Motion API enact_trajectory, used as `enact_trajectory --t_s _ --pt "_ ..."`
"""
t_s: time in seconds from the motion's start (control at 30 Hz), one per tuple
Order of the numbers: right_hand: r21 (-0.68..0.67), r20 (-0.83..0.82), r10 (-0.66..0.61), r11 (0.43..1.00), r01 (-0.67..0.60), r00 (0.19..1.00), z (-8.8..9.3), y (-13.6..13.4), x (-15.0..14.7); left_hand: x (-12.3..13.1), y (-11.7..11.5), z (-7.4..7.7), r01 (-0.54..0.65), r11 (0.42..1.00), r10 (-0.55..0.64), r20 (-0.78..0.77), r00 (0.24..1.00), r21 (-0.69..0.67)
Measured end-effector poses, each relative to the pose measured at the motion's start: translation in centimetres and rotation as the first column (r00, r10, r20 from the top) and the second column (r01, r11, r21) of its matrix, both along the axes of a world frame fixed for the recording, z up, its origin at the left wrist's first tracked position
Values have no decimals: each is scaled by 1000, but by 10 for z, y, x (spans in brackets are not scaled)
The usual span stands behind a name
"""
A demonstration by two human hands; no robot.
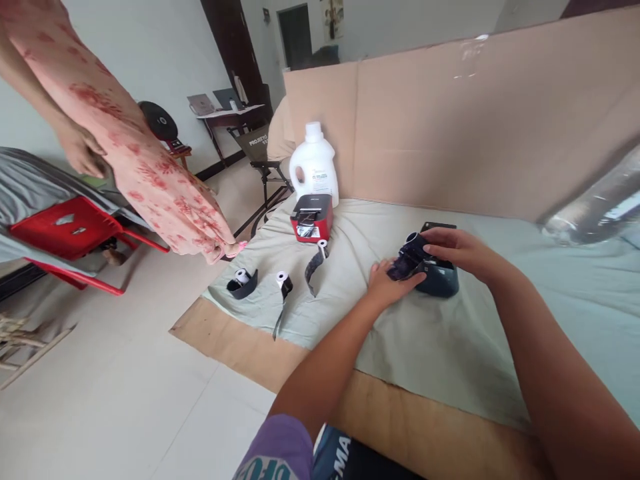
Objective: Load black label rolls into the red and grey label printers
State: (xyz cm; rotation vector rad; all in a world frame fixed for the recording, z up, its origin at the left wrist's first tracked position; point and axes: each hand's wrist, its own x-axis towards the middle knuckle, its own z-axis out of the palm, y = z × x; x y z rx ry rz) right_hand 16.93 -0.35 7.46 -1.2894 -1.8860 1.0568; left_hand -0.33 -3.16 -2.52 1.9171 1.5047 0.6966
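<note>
My left hand [387, 283] and my right hand [457, 248] both grip a dark roll [407, 257] with a white core, held at the open top of a small dark blue printer [443, 279] on the pale green cloth [450, 340]. The left fingers pinch the roll's lower end. From above, the right fingers curl over its upper end. To the left lie three small rolls with dark tape unwinding: one [241, 280], a second [283, 283] and a third [317, 260].
A red and black printer [312, 217] and a white jug [314, 163] stand at the cloth's far left. Cardboard [450, 120] walls the back. A clear plastic bottle [595, 203] lies at right. A person in a pink dress [140, 153] stands left by a red chair [70, 230].
</note>
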Motion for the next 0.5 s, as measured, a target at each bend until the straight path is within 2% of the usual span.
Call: enact_trajectory --t_s 0.07,0.13,0.27,0.37,0.5 --pt "91 157 -53 995 39 986 -6 12 25 -1 1 0 29 996 -21 -99 995 80" --pt "148 307 -114 986 71 945 -16 24 39 -3 1 0 55 994 -40 -143 989 99" --pt "192 537 -188 976 98 822 -38 39 43 -2 0 0 52 995 -40 -127 991 90" --pt "230 617 -204 970 75 760 -51 44 38 -2 0 -1 44 995 -34 -120 992 84" --pt "261 639 -219 963 60 738 -64 45 34 -2 1 -3 47 996 -35 -138 990 80"
